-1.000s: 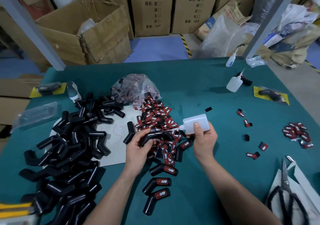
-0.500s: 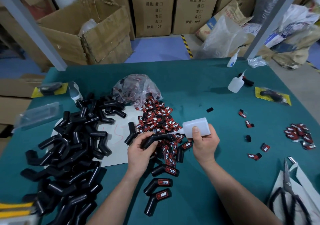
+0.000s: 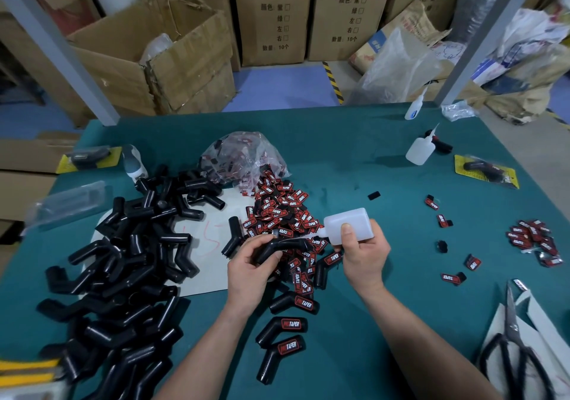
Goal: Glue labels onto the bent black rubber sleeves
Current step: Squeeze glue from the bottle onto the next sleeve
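- Two hands busy over the green table (image 3: pixel 370 159): left hand (image 3: pixel 251 268) curls round one bent black sleeve (image 3: pixel 279 246), held just above the label heap (image 3: pixel 277 211).
- Right hand (image 3: pixel 365 253) grips the glue bottle (image 3: pixel 350 224) sideways, nozzle tip on that sleeve.
- Big pile of bare sleeves (image 3: pixel 123 261) sits on the left.
- Three labelled sleeves (image 3: pixel 290 325) lie between the forearms, near the front.
- Scissors (image 3: pixel 512 338) lie far right.

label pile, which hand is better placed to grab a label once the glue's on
Probably right. The left hand grips the sleeve and cannot let go; the right hand need only put down the glue bottle, and the label pile lies just beside it.
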### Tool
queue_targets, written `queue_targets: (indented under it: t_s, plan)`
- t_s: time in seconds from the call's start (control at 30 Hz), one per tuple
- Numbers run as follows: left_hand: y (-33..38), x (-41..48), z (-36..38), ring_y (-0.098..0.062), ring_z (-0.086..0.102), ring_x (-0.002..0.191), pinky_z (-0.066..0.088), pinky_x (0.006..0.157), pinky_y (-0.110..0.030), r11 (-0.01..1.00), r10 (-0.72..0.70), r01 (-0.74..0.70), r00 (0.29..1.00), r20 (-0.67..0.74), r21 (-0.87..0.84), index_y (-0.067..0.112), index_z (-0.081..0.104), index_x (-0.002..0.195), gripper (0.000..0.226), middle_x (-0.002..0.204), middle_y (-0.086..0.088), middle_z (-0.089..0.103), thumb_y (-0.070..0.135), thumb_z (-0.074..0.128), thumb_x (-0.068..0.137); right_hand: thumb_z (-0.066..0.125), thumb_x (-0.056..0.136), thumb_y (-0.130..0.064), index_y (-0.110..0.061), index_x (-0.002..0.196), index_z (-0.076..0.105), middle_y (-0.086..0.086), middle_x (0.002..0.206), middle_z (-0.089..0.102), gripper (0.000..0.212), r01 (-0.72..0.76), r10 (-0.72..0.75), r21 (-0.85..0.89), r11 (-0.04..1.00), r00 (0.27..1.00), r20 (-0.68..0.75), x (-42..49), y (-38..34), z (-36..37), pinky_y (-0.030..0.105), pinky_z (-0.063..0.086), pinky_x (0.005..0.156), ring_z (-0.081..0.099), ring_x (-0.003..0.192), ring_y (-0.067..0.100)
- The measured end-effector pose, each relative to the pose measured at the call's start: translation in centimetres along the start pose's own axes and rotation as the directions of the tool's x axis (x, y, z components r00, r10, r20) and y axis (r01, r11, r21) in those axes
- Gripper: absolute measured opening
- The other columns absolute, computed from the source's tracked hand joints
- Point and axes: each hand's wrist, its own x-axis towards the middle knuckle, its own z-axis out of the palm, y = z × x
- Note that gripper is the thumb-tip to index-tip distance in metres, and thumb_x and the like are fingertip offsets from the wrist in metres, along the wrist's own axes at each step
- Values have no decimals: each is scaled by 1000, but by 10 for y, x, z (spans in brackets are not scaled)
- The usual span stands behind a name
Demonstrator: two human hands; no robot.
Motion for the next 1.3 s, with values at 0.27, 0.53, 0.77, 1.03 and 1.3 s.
queue_targets:
  t_s: [0.27, 0.53, 0.77, 1.03, 1.3]
  plan:
    - [-3, 0, 0, -11, 70, 110, 53, 105, -38, 1000, 24, -24, 1000, 5, -2, 46, 77, 105, 54, 115, 11, 75, -4, 80, 84, 67, 77, -46, -27, 76, 57, -10, 64, 59, 22, -22, 22, 6, 1000, 1000, -6, 0, 1, 1, 42, 49, 57, 56, 61, 20]
    - [-3, 1, 0, -13, 70, 113, 52, 106, -39, 999, 32, -32, 999, 12, 9, 47, 76, 105, 54, 116, 10, 75, -3, 81, 85, 65, 78, -46, -26, 76, 56, -15, 66, 63, 22, 9, -10, 16, 1000, 1000, 12, 0, -1, 1, 19, 46, 55, 55, 58, 1]
    - [2, -1, 0, -14, 70, 113, 52, 105, -39, 1000, 27, -27, 1000, 15, 0, 47, 77, 104, 56, 116, 10, 75, -5, 80, 85, 65, 78, -46, -27, 76, 57, -12, 65, 59, 21, 22, -23, 6, 1000, 1000, 14, 0, -2, 0, 21, 46, 55, 55, 60, 1]
    - [3, -1, 0, -14, 70, 110, 55, 90, -18, 999, 36, -36, 999, 14, -20, 45, 78, 102, 54, 115, 7, 75, -6, 79, 85, 64, 78, -46, -27, 74, 54, -12, 63, 56, 22, 29, -29, -8, 1000, 999, 19, -1, -2, 0, 21, 45, 54, 52, 58, 1]
    - [3, -1, -1, -11, 71, 108, 56, 88, -17, 999, 31, -31, 999, 15, -15, 45, 78, 103, 52, 116, 9, 74, -4, 79, 86, 64, 79, -47, -28, 75, 55, -18, 69, 63, 22, 27, -27, -16, 1000, 1000, 14, -1, -2, 0, 24, 45, 53, 54, 59, 5]
